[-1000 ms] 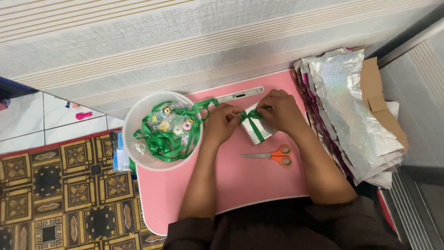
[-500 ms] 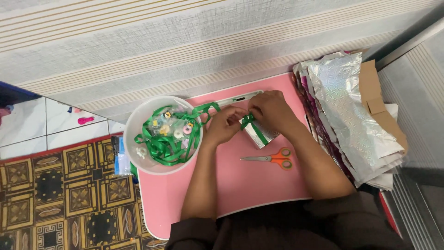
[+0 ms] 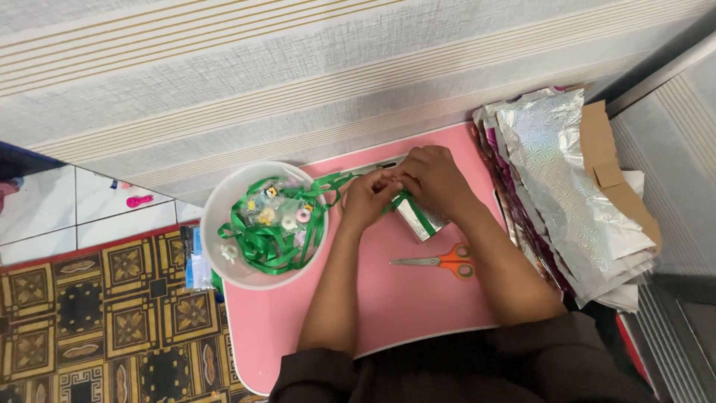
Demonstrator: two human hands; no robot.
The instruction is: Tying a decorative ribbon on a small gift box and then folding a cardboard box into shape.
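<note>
Nearest the body, both forearms reach out across the pink tray [image 3: 388,313], and orange-handled scissors [image 3: 440,262] lie on it just short of the hands, blades shut and pointing left. Past them sits the small silver box [image 3: 419,218], near the tray's far edge, banded by green ribbon [image 3: 421,215] and partly under the right hand [image 3: 436,181]. The left hand [image 3: 369,200] meets the right above the box, fingertips of both pressed together and seemingly pinching the ribbon where it crosses. To tie this well, I judge the ribbon should stay taut and flat on the box, with one hand pinning the crossing while the other draws the loop through, and the loose length to the bowl [image 3: 216,213] kept slack so it does not tug the box. That white bowl, left of the hands, holds a tangle of the ribbon and small bright trinkets. A stack of foil sheets [image 3: 559,186] lies right. The knot itself is hidden under the knuckles; which fingers grip cannot be told, and the flat object beyond the hands is mostly covered.
</note>
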